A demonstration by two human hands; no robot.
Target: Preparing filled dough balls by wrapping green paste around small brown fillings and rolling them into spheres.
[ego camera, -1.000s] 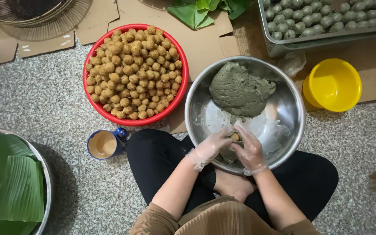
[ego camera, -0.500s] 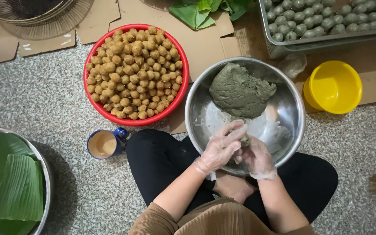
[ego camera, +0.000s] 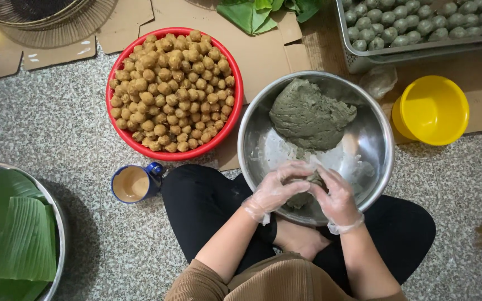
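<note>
Both gloved hands, left hand and right hand, are closed around a small dough piece over the steel bowl. The big dough lump lies behind them in this bowl. A red basin of brown balls and a blue cup stand to the left.

Seen from above, the left hand and right hand, both in thin clear gloves, close around a small piece of grey-green dough inside the steel bowl. A larger dough mass lies at the bowl's far side. Left of it, a red basin is heaped with brown balls. A blue mug stands on the floor near the knee, a yellow bowl to the right.
</note>
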